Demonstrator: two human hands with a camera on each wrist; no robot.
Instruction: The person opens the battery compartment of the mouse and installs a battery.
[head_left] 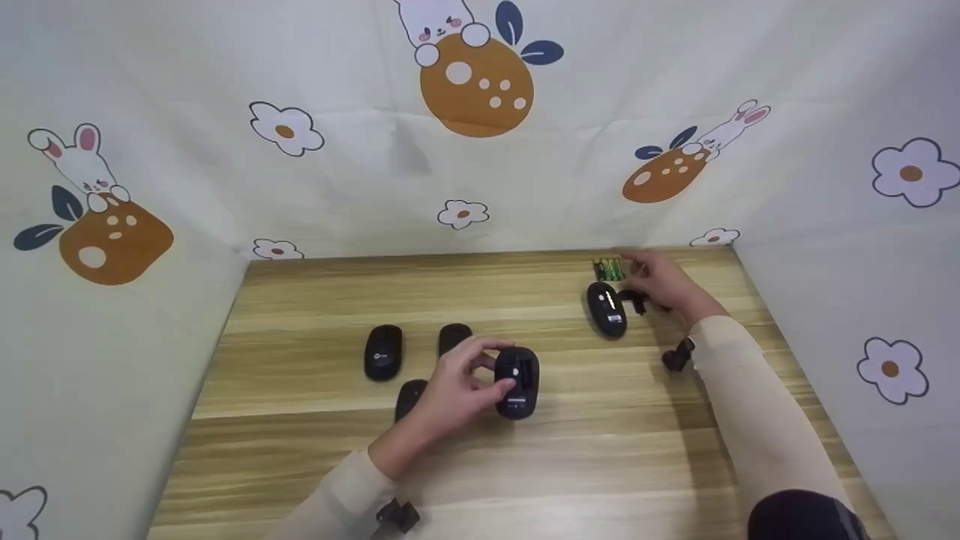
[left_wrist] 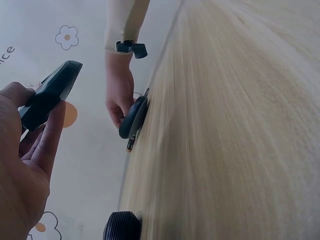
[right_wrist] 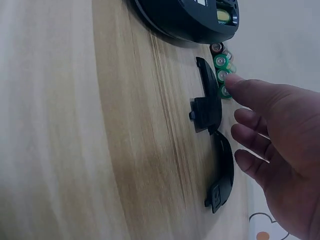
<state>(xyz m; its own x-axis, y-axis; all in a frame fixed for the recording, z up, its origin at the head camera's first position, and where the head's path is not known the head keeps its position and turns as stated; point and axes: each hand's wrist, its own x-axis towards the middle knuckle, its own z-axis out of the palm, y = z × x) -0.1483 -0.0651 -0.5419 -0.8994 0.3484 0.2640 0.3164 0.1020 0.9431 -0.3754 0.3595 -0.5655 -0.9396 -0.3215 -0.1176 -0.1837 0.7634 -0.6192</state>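
Note:
My left hand grips a black computer mouse, thumb on its underside, which faces up and shows an uncovered battery compartment. At the back right, my right hand reaches to a row of several small green batteries. Its thumb tip overlaps them in the right wrist view, with the other fingers loosely bent. Below those fingers lie two black curved battery covers. A second upturned mouse rests just left of the covers; a battery shows inside it.
Left of centre, a black mouse stands right side up on the wooden table. Two more mice sit partly behind my left hand and forearm. Patterned cloth walls the table at the back and sides.

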